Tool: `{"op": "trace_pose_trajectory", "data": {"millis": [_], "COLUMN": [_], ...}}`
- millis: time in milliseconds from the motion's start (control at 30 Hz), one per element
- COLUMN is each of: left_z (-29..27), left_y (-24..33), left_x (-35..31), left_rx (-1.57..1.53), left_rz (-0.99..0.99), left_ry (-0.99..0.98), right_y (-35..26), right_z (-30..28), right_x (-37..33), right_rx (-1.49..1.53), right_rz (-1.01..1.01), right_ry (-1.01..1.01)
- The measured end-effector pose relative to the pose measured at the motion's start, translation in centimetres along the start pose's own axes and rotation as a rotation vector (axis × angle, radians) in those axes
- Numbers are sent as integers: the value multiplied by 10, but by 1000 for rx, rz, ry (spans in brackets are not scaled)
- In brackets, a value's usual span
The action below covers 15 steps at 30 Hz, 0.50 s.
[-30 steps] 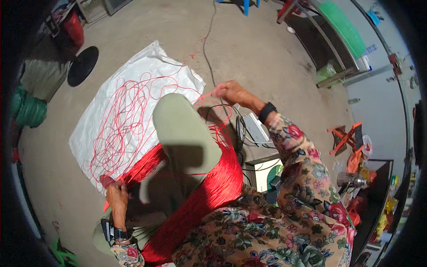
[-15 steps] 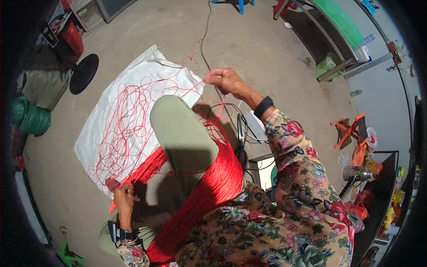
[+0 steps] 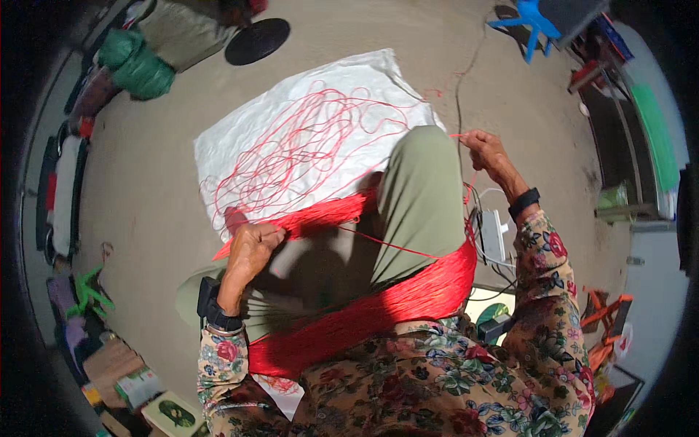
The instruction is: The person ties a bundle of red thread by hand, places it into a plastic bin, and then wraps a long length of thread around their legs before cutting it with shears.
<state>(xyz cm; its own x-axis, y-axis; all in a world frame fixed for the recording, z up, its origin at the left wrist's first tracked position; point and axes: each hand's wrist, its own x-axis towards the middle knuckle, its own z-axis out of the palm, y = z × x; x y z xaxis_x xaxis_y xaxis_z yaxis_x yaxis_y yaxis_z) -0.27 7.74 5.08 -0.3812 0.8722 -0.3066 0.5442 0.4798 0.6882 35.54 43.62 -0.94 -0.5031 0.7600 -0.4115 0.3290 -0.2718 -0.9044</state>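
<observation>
A thick skein of red string (image 3: pixel 408 291) loops around my raised knee and lies across my lap. Loose turns of the string (image 3: pixel 291 156) are spread over a white woven sheet (image 3: pixel 226 149) on the floor. At the left end of the skein, my left hand (image 3: pixel 251 253) is closed, thumb and fingers pinching red string. My right hand (image 3: pixel 486 151), beyond the right side of my knee (image 3: pixel 419 189), pinches a strand of the string. One single strand runs slack from the skein's far side across below the knee to its near side.
A white power strip (image 3: pixel 493 233) with cables sits right of my knee. A blue stool (image 3: pixel 530 25) stands far right, a black round disc (image 3: pixel 257 41) and green bundle (image 3: pixel 135 64) far left. Boxes (image 3: pixel 138 386) lie at lower left, an orange folding frame (image 3: pixel 604 317) at right.
The whole view has swung, so the scene sits further right and turned. My right hand has come nearer the knee's right side; both hands still pinch red string.
</observation>
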Motion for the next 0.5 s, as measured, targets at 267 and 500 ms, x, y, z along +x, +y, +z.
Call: {"op": "trace_pose_trajectory", "data": {"millis": [267, 500], "left_z": [-69, -101], "left_y": [45, 30], "left_x": [-31, -33], "left_rx": [-713, -885], "left_rz": [-259, -53], "left_ry": [-88, 91], "right_y": [43, 50], "right_z": [1, 4], "right_x": [25, 2], "right_rx": [35, 0], "right_rz": [15, -237], "right_ry": [-18, -269]}}
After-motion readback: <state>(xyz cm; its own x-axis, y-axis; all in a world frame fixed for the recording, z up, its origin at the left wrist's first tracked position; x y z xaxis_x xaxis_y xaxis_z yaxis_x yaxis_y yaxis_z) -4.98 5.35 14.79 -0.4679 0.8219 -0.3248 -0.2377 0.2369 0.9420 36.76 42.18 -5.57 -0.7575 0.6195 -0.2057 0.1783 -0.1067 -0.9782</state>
